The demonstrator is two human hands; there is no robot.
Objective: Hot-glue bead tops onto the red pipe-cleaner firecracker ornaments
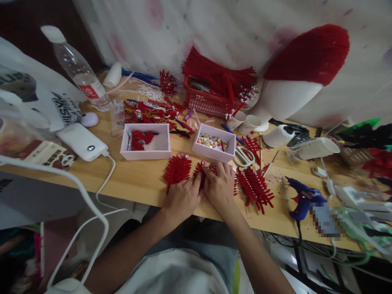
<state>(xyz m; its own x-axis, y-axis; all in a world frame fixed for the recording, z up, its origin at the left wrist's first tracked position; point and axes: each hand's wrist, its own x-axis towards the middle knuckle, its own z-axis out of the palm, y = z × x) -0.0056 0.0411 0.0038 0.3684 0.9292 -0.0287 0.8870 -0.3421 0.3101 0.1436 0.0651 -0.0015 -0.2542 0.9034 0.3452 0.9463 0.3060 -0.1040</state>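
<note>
At the table's front edge, my left hand [184, 195] and my right hand [219, 184] meet over a red fuzzy pipe-cleaner piece [199, 168] topped with a round gem. The fingers of both are closed on it and hide most of its body. Left of them lie finished-looking red fringed pieces [177, 169] with gems at their tips. To the right, more red fringed pieces with rows of pearls [254, 185] lie side by side. Just beyond my hands stands a white box of gems [214, 153]; white-handled scissors [244, 156] rest beside it.
Another white box [145, 154] holds red pieces and beads. A red basket [203, 104] of pipe cleaners stands behind. A blue glue gun [306, 198] and a blurred-out phone [325, 220] lie right. A bottle [81, 75] and a power bank [82, 141] with its cable are left.
</note>
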